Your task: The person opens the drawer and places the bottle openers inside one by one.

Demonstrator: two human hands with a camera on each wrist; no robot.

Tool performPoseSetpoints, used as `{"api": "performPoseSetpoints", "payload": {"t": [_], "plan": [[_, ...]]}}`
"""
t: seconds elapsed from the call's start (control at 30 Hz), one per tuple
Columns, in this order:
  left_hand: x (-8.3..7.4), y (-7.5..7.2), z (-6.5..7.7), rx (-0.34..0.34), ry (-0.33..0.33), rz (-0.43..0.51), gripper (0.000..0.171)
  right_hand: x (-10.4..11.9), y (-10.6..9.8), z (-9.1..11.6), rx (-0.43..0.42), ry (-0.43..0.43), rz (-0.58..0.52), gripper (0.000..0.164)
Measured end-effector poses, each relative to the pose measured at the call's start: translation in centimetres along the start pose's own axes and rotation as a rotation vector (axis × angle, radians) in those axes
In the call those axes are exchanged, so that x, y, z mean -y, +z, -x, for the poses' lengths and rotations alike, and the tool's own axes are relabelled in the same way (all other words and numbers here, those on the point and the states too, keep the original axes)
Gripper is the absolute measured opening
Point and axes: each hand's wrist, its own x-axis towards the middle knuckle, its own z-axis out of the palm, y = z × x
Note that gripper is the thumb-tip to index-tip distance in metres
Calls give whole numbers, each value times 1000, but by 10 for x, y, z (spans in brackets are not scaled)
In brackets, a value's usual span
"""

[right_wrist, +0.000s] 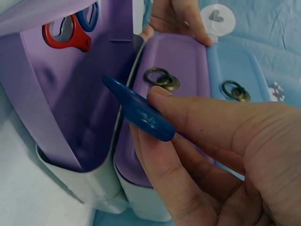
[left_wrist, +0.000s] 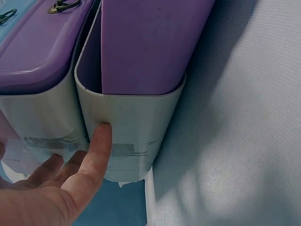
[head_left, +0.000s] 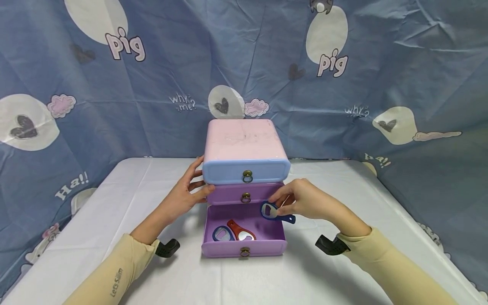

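Between thumb and fingers, my right hand (head_left: 310, 199) pinches a blue bottle opener (head_left: 270, 211) above the right side of the pulled-out bottom drawer (head_left: 244, 249). The right wrist view shows this blue bottle opener (right_wrist: 141, 113) nearly edge-on. Inside the drawer lie a red bottle opener (head_left: 241, 232) and another blue bottle opener (head_left: 222, 233), side by side toward the left. My left hand (head_left: 184, 199) rests against the left side of the small drawer cabinet (head_left: 245, 137), its fingers spread. In the left wrist view, a finger of that left hand (left_wrist: 70, 188) touches the pale casing (left_wrist: 129, 122).
A purple middle drawer (head_left: 225, 195) and a blue top drawer (head_left: 225, 171), both closed, carry brass ring pulls. The cabinet stands on a white-covered table (head_left: 183, 279). Behind it hangs a blue printed cloth (head_left: 160, 84).
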Motion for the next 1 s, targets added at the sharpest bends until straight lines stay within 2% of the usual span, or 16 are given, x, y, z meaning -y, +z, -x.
{"api": "performPoseSetpoints", "payload": {"t": [0.37,1.0], "plan": [[1,0,-1,0,0,7,89,7,19,-14,30,19,21,22],[-1,1,0,-2,-6,10,89,14,43,-27,119,-34,135,19]]}}
